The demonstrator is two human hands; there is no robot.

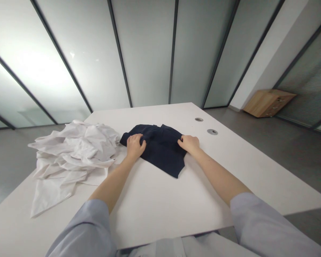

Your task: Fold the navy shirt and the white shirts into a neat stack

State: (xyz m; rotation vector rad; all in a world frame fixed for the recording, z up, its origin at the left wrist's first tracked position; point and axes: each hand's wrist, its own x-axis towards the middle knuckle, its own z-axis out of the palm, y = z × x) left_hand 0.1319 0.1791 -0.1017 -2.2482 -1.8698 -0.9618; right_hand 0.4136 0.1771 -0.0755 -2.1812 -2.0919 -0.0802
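Note:
A dark navy garment (163, 150) lies partly folded on the white table (160, 207), with a pointed corner turned toward me. It looks like shorts or folded trousers, but I cannot tell which. My left hand (134, 146) rests at its left side, fingers curled down on the cloth and thumb to the right. At the opposite edge, my right hand (190, 144) has thumb and fingers closed on the fabric. Both fingertips are partly hidden against the cloth.
To the left, a loose heap of white clothes (80, 146) reaches close to the navy garment, one corner trailing toward me. Two round cable grommets (212, 132) are set in the table's right side. A wooden cabinet (266, 102) stands on the floor beyond, by frosted glass panels (147, 53).

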